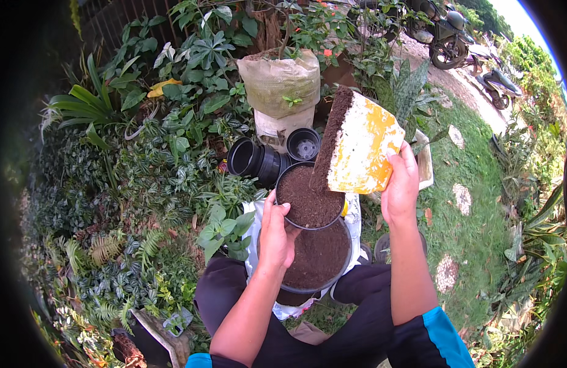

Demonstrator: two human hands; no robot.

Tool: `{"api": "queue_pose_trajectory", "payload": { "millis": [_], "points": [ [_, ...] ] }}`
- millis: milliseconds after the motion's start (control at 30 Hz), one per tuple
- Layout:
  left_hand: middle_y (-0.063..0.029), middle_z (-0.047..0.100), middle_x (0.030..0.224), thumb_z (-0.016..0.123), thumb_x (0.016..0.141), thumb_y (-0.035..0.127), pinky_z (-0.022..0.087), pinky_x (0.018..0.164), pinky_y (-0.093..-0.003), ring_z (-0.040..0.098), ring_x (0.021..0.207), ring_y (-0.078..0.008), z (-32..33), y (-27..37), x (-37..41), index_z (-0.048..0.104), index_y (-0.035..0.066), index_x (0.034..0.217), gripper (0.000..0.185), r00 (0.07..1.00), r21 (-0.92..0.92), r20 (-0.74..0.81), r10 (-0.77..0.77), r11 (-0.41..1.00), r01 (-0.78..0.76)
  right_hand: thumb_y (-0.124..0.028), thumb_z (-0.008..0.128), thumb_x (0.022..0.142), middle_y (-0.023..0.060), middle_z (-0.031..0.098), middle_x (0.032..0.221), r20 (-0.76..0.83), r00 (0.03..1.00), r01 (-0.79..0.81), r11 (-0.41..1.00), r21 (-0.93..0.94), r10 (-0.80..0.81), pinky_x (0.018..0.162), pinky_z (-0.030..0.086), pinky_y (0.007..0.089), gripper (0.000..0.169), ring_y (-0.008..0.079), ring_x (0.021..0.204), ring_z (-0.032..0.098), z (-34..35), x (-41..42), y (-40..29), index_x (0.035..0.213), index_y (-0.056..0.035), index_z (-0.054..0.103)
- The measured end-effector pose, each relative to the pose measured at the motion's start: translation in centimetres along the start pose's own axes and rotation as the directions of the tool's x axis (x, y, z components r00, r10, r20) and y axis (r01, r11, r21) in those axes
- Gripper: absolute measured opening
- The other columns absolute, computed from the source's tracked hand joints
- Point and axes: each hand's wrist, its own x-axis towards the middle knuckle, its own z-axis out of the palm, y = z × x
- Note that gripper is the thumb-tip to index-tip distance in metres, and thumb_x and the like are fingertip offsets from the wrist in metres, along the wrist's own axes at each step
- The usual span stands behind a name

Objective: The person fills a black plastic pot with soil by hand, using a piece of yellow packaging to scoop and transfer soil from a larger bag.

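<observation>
My left hand (278, 230) grips the rim of a round black plastic pot (296, 226), which is filled with dark soil (306, 198). In my right hand (400, 181) is a worn yellow and white container (368, 147), tilted on its side over the pot. Soil lines its mouth and runs down toward the pot. Directly below the held pot, a larger round tub (345, 271) of dark soil (318, 257) stands on a white plastic sack (354, 216) between my knees.
Past the held pot lie stacked black pots (269, 165) and an upright black pot (303, 143). Behind them stands a sack planter (281, 87). Dense plants grow at left. Grass with stepping stones (462, 199) lies at right, and motorcycles (449, 50) stand farther off.
</observation>
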Motion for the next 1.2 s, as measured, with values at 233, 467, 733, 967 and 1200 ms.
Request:
{"api": "queue_pose_trajectory", "payload": {
  "millis": [233,467,733,967,1200],
  "points": [
    [-0.0104,0.051,0.137,0.048,0.091,0.026,0.046,0.101,-0.0513,0.052,0.125,-0.0265,-0.3,0.2,0.0,0.041,0.013,0.14,0.051,1.0,0.011,-0.01,0.01,1.0,-0.01,-0.004,0.043,0.097,0.0085,0.06,0.12,0.05,0.991,0.123,0.992,-0.031,-0.122,0.099,0.044,0.0305,0.031,0.0133,0.11,0.057,0.4,-0.6,1.0,0.128,0.0012,0.049],
    [-0.0118,0.05,0.138,0.048,0.092,0.027,0.045,0.101,-0.054,0.052,0.124,-0.0276,-1.4,0.2,0.5,0.039,0.013,0.142,0.053,0.979,-0.132,0.023,-0.2,0.971,0.202,-0.006,0.045,0.099,0.0069,0.06,0.12,0.012,0.941,0.334,0.927,-0.168,-0.337,0.1,0.042,0.0301,0.03,0.0125,0.11,0.056,0.9,-0.9,0.5,0.128,0.0004,0.05],
    [-0.0085,0.052,0.133,0.047,0.096,0.021,0.046,0.097,-0.0458,0.054,0.118,-0.0217,-0.7,0.4,-0.3,0.035,0.015,0.148,0.053,0.998,-0.026,-0.03,-0.054,0.998,0.053,-0.008,0.044,0.1,0.0085,0.06,0.119,-0.112,0.929,0.336,0.93,-0.149,-0.354,0.099,0.041,0.031,0.027,0.0134,0.109,0.055,0.9,-0.6,0.0,0.125,0.0011,0.049],
    [-0.0079,0.055,0.129,0.047,0.096,0.019,0.046,0.097,-0.0448,0.054,0.116,-0.0201,-0.1,0.7,-0.7,0.037,0.014,0.146,0.052,1.0,0.066,-0.01,0.014,0.998,-0.013,-0.006,0.043,0.099,0.0088,0.06,0.118,-0.085,0.943,0.307,0.94,-0.147,-0.321,0.1,0.04,0.0309,0.027,0.0133,0.109,0.055,1.1,-0.6,-0.3,0.125,0.0016,0.049],
    [-0.0084,0.054,0.129,0.047,0.095,0.017,0.047,0.095,-0.0446,0.054,0.115,-0.0199,-0.2,0.3,-0.4,0.038,0.014,0.145,0.051,0.999,0.014,-0.005,-0.037,0.999,0.037,-0.008,0.043,0.101,0.0099,0.058,0.122,0.106,0.943,0.331,0.907,-0.259,-0.314,0.102,0.039,0.0306,0.029,0.0141,0.113,0.054,1.3,-1.2,0.7,0.128,0.0025,0.047]
  ]
}}
